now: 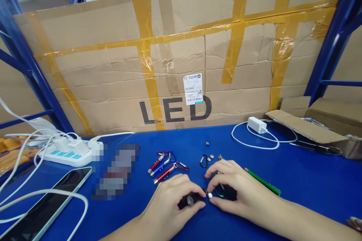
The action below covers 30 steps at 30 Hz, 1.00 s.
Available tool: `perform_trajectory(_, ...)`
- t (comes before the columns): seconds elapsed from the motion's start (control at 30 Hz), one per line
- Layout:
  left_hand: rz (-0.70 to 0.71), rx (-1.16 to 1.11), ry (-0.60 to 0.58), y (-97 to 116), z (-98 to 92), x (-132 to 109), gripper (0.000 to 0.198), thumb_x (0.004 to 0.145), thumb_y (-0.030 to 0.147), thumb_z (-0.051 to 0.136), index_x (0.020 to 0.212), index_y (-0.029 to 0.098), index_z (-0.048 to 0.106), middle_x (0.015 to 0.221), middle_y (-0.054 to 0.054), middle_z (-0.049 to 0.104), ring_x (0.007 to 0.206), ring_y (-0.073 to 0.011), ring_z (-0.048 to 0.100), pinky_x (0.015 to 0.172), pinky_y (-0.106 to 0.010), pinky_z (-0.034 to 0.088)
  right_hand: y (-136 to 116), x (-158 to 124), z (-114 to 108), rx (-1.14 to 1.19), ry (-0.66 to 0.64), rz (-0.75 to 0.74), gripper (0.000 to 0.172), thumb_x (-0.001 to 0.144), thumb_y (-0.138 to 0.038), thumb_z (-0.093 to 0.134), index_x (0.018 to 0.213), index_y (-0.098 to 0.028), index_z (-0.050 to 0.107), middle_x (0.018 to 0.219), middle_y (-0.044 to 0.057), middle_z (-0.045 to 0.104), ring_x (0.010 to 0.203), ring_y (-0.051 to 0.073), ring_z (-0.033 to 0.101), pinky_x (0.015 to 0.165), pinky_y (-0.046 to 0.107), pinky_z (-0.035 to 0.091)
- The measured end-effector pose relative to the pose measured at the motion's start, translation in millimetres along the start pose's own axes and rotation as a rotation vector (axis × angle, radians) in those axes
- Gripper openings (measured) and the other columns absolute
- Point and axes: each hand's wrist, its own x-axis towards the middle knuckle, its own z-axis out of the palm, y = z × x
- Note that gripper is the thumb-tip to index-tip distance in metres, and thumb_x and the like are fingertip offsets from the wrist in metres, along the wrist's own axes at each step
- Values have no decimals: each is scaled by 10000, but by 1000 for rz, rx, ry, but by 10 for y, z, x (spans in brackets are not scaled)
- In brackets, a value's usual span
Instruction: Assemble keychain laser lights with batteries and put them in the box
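My left hand (177,203) is closed round a dark cylinder (190,200) with a silver end, its thumb and forefinger reaching toward the right hand. Beside it, my right hand (233,186) pinches a small silver piece (209,195) between thumb and forefinger. A green carabiner (219,192) shows under the right palm, partly hidden. Beyond the hands lie a black carabiner (203,161) and small metal discs (212,156). Two red keychain lights (165,174) and a blue one (162,167) rest behind my left hand. A green tube (263,181) lies behind my right forearm.
On the blue table (130,214), a phone (53,203) and white power strip (76,158) with cables lie left. A white charger (256,124) and open cardboard box (350,147) are at the back right. A large taped cardboard sheet (175,60) stands behind.
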Motion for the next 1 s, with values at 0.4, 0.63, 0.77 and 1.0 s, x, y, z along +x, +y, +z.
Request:
perform_trajectory(0.4,-67,-78,-71,25,-47,-20,227,892,367,548,805,174,631,921,-39,528,723,-131,547,698,-216,461,2,-32,-22,-25,44,-77,31,836,-255,624,843,-269,650,1070,-3,604,990,175,549,868,341,400)
perform_trajectory(0.63,-53,-156,-192,12,-40,-12,220,894,367,551,824,162,587,758,8,552,586,-95,484,563,-168,400,-99,-49,-80,4,421,-306,83,848,-189,616,922,-223,634,853,-6,653,767,112,579,692,245,412)
perform_trajectory(0.77,-57,-198,-238,13,-32,-10,150,871,300,602,822,158,601,744,16,577,600,-87,503,583,-146,404,-145,-67,-68,-14,435,-390,114,840,-159,626,941,-205,647,814,-7,654,712,97,574,634,229,405)
perform_trajectory(1.0,-61,-205,-225,44,-44,-8,128,862,260,616,809,143,611,755,6,602,647,-92,544,636,-132,426,-140,-105,-58,-19,353,-462,101,834,-160,634,929,-191,654,796,-3,639,675,89,555,620,222,404)
